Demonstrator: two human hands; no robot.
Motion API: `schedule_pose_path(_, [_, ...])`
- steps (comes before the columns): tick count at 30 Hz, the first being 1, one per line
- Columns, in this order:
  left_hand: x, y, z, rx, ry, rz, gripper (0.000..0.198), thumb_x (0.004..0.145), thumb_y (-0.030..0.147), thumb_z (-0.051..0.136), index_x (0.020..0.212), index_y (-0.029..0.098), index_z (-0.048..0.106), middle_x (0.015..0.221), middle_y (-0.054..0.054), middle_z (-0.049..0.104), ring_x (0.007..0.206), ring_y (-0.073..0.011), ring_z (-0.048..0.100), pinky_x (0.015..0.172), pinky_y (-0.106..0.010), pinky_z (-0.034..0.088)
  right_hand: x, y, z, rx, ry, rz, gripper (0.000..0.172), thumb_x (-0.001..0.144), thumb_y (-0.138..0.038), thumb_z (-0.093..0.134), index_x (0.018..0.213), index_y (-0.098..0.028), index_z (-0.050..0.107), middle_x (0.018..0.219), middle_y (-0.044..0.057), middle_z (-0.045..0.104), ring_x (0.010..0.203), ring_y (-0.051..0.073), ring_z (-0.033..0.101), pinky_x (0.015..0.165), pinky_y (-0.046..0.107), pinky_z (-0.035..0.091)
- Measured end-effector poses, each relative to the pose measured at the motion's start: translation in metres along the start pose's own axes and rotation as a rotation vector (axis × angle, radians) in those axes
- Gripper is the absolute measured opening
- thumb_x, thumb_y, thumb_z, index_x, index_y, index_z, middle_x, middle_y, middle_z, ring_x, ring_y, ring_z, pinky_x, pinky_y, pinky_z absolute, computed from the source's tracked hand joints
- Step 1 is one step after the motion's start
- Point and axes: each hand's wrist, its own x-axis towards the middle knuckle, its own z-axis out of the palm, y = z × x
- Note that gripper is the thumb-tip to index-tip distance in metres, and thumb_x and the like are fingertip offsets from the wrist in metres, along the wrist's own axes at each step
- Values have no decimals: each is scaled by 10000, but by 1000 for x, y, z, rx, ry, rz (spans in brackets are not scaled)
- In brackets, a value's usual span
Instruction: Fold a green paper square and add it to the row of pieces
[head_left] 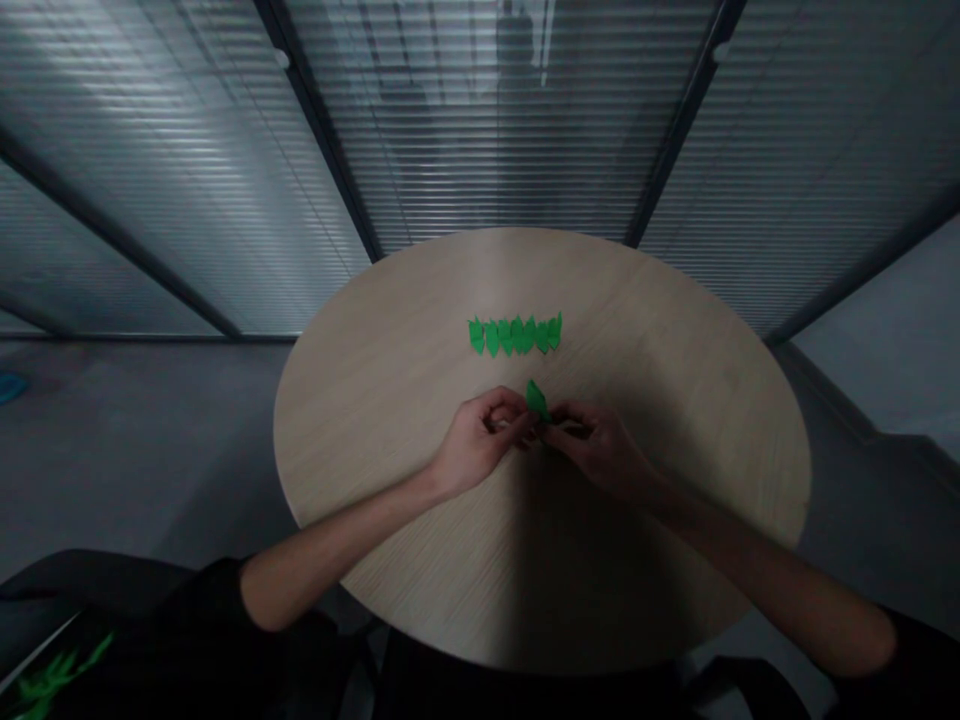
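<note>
Between my two hands, over the middle of the table, is a small folded green paper piece (536,399). My left hand (486,432) pinches it from the left, thumb and fingers closed at its lower part. From the right, my right hand (600,447) grips its lower edge, with the fingertips of both hands close together. The piece's pointed upper end sticks up above the fingers, while its lower end is hidden by them. Just beyond lies a row of several similar green folded paper pieces (517,335), side by side with pointed tips.
The round wooden table (375,400) stands close to a glass partition with blinds (495,150). At the lower left, more green pieces (56,680) lie on something dark beside a chair (90,570). A blue object (11,387) is on the floor at far left.
</note>
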Motion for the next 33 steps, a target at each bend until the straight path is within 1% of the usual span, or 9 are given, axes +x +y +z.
schedule_pose_path(3, [0,2,1,-10,-15,-5,289,900,400,747,869,141,623,686,-18,701,583,-112,669,572,-207,558,0,0,0,-5,0,-2,320,871,-502,729,812,-189,743,768,40,726,684,166,644,625,283,478])
schedule_pose_path(6, [1,4,1,-6,-20,0,307,886,419,766,885,137,644,708,-19,693,598,-116,662,586,-222,578,0,1,-2,-20,7,-1,304,876,-479,720,791,-187,720,717,23,689,646,154,614,587,273,447])
schedule_pose_path(11, [2,5,0,55,-2,11,317,872,433,780,882,129,690,756,-27,689,615,-115,656,570,-217,565,-1,0,-1,-24,-17,-38,191,875,-379,701,852,-190,721,796,36,726,723,174,667,671,289,495])
schedule_pose_path(13, [3,4,-1,68,6,6,313,879,430,771,863,128,688,730,-21,678,604,-112,653,560,-211,553,-2,-1,0,-29,-24,-40,207,895,-394,685,866,-193,722,806,38,728,733,178,671,677,291,500])
schedule_pose_path(17, [3,5,-1,68,-10,4,317,890,433,755,840,132,669,692,-13,667,582,-110,648,550,-210,541,-2,-2,0,-3,-43,-35,256,921,-433,665,842,-192,697,778,20,688,707,159,626,656,279,472])
schedule_pose_path(20, [2,7,0,51,-31,7,318,925,440,706,836,139,654,693,-16,672,587,-114,654,564,-220,552,-2,-3,-2,20,-61,-30,249,926,-414,651,824,-190,681,757,6,649,698,146,588,638,269,439])
schedule_pose_path(24, [1,7,0,58,-27,21,329,919,440,721,802,144,638,679,-18,676,581,-112,648,550,-212,529,-3,-4,-3,29,-75,-30,247,916,-406,653,808,-185,673,737,-3,621,671,134,556,618,262,414])
schedule_pose_path(30, [1,6,-1,56,-28,7,349,919,455,723,783,147,633,650,-13,672,567,-112,650,531,-197,508,-3,0,0,-43,-53,-35,275,943,-432,629,830,-187,679,789,20,668,730,161,612,666,277,453])
schedule_pose_path(33, [2,8,0,42,-32,-8,354,920,470,713,799,144,644,675,-23,682,581,-119,659,554,-212,539,-2,0,-2,-52,-36,-40,287,942,-449,636,833,-190,690,771,18,671,719,163,610,656,278,453])
